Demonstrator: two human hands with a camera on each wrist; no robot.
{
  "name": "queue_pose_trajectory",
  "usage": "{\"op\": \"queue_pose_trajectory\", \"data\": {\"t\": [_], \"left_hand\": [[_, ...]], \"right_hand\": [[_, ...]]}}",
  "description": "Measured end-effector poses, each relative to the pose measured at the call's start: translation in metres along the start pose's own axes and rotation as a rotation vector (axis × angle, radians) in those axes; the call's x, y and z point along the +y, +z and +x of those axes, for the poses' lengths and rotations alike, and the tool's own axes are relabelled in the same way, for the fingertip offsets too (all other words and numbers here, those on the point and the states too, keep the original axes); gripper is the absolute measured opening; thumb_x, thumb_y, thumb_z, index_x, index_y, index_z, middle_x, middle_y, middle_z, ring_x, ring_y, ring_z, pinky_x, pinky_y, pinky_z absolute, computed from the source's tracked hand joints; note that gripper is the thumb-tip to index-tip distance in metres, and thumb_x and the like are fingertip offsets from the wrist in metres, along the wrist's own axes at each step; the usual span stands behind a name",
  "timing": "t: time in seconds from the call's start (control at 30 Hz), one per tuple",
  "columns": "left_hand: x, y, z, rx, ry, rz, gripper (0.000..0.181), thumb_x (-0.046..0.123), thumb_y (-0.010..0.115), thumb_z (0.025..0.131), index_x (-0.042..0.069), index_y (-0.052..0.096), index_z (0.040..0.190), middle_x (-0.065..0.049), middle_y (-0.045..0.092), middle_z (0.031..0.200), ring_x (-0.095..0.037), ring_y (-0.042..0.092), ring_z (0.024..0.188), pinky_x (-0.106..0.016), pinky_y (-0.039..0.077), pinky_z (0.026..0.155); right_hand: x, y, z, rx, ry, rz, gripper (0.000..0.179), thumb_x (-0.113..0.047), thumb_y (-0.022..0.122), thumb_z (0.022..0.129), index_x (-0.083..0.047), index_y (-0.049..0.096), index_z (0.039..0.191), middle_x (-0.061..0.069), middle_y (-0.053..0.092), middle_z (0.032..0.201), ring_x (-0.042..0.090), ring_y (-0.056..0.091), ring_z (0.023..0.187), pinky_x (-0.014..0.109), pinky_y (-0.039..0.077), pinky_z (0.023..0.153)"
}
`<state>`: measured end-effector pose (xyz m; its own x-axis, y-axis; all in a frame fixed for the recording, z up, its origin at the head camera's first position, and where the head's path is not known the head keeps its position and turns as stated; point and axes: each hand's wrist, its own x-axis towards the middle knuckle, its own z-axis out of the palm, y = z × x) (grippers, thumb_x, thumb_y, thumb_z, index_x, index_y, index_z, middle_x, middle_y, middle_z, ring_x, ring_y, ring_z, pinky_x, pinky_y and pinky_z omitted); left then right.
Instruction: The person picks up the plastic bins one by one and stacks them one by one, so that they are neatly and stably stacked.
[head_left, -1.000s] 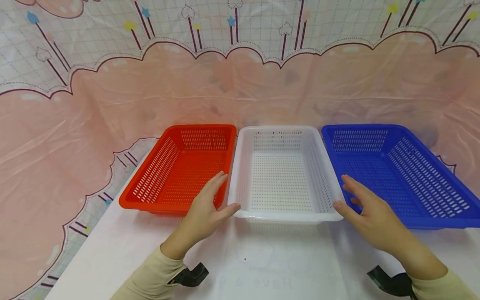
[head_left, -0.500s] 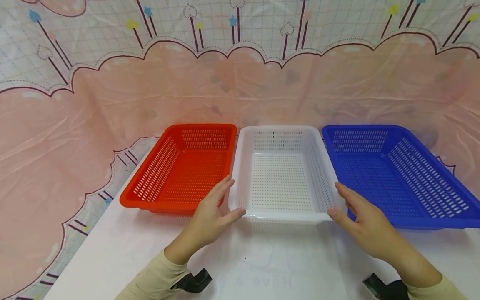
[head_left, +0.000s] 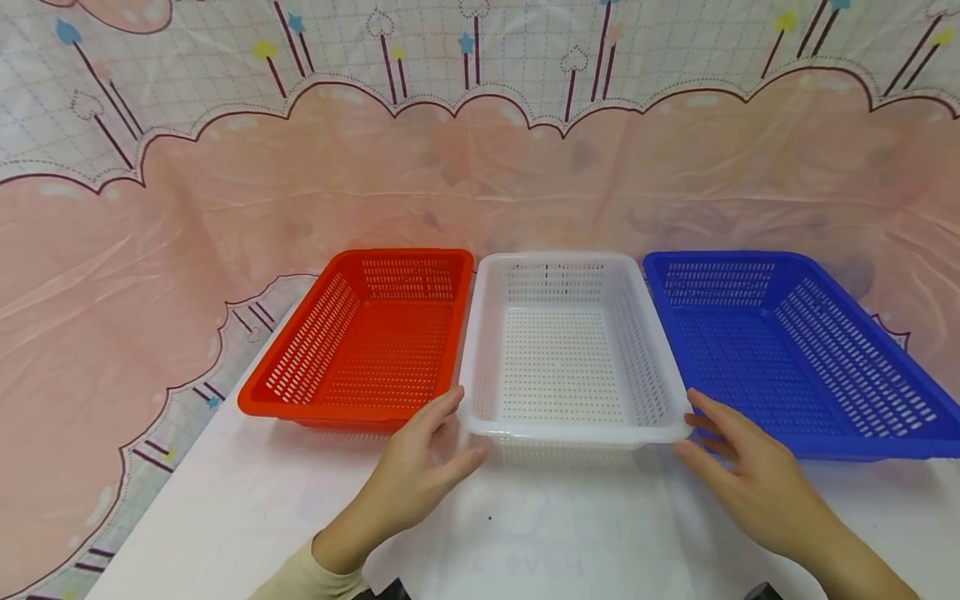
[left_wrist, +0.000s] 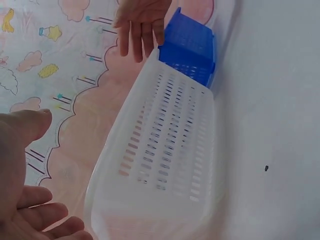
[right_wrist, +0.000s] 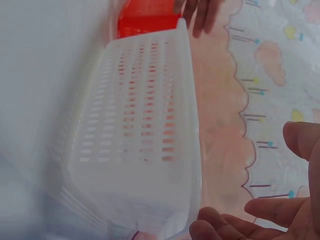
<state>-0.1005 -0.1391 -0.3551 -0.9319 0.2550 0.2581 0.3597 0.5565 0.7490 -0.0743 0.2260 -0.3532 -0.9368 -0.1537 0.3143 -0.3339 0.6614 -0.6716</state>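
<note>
While my two hands stand at its near corners, the white basket (head_left: pixel 561 367) sits upright in the middle of a row of three, its rim facing up and its slotted walls sloping inward. My left hand (head_left: pixel 420 471) is at the left near corner, fingers loosely extended and thumb well apart from them; my right hand (head_left: pixel 750 479) is at the right near corner, its thumb and fingers parted likewise. Both grips are wide and hold nothing; whether any fingertip touches the rim, I cannot tell. Just beside the white basket on my left stands the red basket (head_left: pixel 390 350), and just beside it on my right the blue basket (head_left: pixel 757 358). All three rest on the white table (head_left: pixel 585 508), where a small dark speck (head_left: pixel 491 517) lies between my wrists. A beige sleeve (head_left: pixel 315 575) covers my left forearm. Behind the row hangs a pink cloth (head_left: pixel 525 167) with scalloped outlines.
</note>
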Motion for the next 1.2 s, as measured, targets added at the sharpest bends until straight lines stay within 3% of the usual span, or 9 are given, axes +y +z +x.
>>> {"op": "queue_pose_trajectory", "data": {"t": [0.13, 0.33, 0.53, 0.63, 0.9, 1.03, 1.2], "left_hand": [[0.0, -0.003, -0.006, -0.003, -0.067, -0.035, 0.072, 0.021, 0.082, 0.085, 0.001, 0.048, 0.146, -0.009, 0.053, 0.144, -0.028, 0.052, 0.13, -0.045, 0.044, 0.103], [-0.004, -0.002, -0.009, -0.023, -0.121, -0.067, 0.069, 0.02, 0.082, 0.085, -0.001, 0.05, 0.143, -0.01, 0.054, 0.141, -0.028, 0.054, 0.128, -0.041, 0.046, 0.102], [-0.008, 0.001, -0.008, -0.043, -0.137, -0.143, 0.07, 0.024, 0.08, 0.088, -0.002, 0.048, 0.145, -0.016, 0.053, 0.143, -0.031, 0.054, 0.128, -0.043, 0.043, 0.103], [-0.01, 0.005, -0.008, -0.055, -0.149, -0.176, 0.071, 0.023, 0.079, 0.088, 0.0, 0.047, 0.147, -0.016, 0.051, 0.144, -0.032, 0.054, 0.128, -0.043, 0.043, 0.104], [-0.017, 0.022, 0.001, -0.076, -0.156, -0.253, 0.072, 0.016, 0.076, 0.09, 0.001, 0.04, 0.15, -0.02, 0.046, 0.148, -0.037, 0.049, 0.132, -0.05, 0.04, 0.106], [-0.019, 0.031, 0.009, -0.053, -0.14, -0.285, 0.073, 0.017, 0.075, 0.091, 0.0, 0.038, 0.151, -0.024, 0.042, 0.15, -0.041, 0.046, 0.134, -0.053, 0.039, 0.106], [-0.018, 0.042, 0.019, -0.021, -0.167, -0.31, 0.076, 0.023, 0.074, 0.092, 0.003, 0.034, 0.154, -0.024, 0.032, 0.155, -0.038, 0.043, 0.135, -0.051, 0.041, 0.106]], "right_hand": [[0.003, -0.001, -0.005, 0.013, 0.031, -0.023, 0.058, -0.017, 0.069, 0.097, 0.005, 0.046, 0.145, 0.023, 0.054, 0.139, 0.026, 0.063, 0.109, 0.0, 0.039, 0.084], [0.006, -0.001, -0.011, 0.002, 0.071, -0.055, 0.057, -0.018, 0.069, 0.096, 0.007, 0.048, 0.143, 0.021, 0.06, 0.13, 0.007, 0.063, 0.101, 0.006, 0.045, 0.079], [0.004, 0.0, -0.014, -0.063, 0.156, -0.044, 0.061, -0.024, 0.066, 0.099, 0.007, 0.043, 0.146, 0.024, 0.059, 0.129, 0.029, 0.067, 0.105, 0.028, 0.057, 0.079], [0.005, 0.0, -0.014, -0.094, 0.187, -0.035, 0.063, -0.027, 0.064, 0.1, 0.006, 0.04, 0.148, 0.027, 0.057, 0.132, 0.034, 0.067, 0.107, 0.04, 0.057, 0.08], [0.011, 0.012, -0.011, -0.157, 0.203, 0.006, 0.069, -0.031, 0.061, 0.102, 0.0, 0.03, 0.155, 0.03, 0.05, 0.14, 0.033, 0.063, 0.115, 0.038, 0.056, 0.085], [0.012, 0.02, -0.005, -0.17, 0.194, 0.045, 0.074, -0.032, 0.059, 0.102, -0.002, 0.021, 0.158, 0.029, 0.054, 0.136, 0.036, 0.062, 0.117, 0.047, 0.054, 0.088], [0.01, 0.029, 0.003, -0.168, 0.207, 0.063, 0.078, -0.031, 0.059, 0.102, -0.001, 0.015, 0.159, 0.024, 0.066, 0.121, 0.034, 0.065, 0.11, 0.049, 0.055, 0.084]]}}
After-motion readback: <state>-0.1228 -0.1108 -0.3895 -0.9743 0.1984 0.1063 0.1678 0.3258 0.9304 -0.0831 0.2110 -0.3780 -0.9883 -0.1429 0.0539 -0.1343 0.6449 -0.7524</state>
